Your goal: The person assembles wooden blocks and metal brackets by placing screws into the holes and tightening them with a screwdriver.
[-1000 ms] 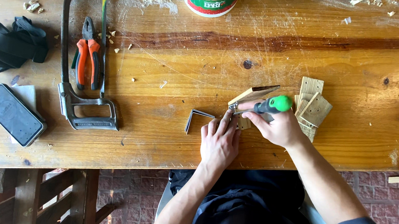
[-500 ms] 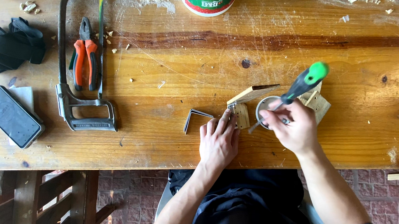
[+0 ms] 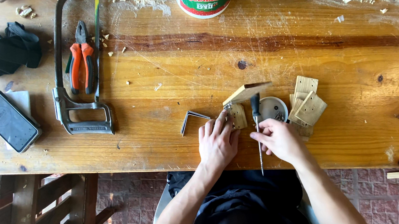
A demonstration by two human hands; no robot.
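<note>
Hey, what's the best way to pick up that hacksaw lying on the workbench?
Grip the hacksaw by its closed grey loop handle at the near end, coming from above on the person's side. The frame lies flat with that loop open and bare, so fingers can likely hook through it. Avoid the thin blade along the right side; the orange-handled pliers lie inside the frame there.

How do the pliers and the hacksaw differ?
The pliers are short with orange-and-black handles; the hacksaw is a long bare grey metal frame. The pliers lie inside the hacksaw's open frame. Both lie flat on the table, untouched, far from the left hand.
</note>
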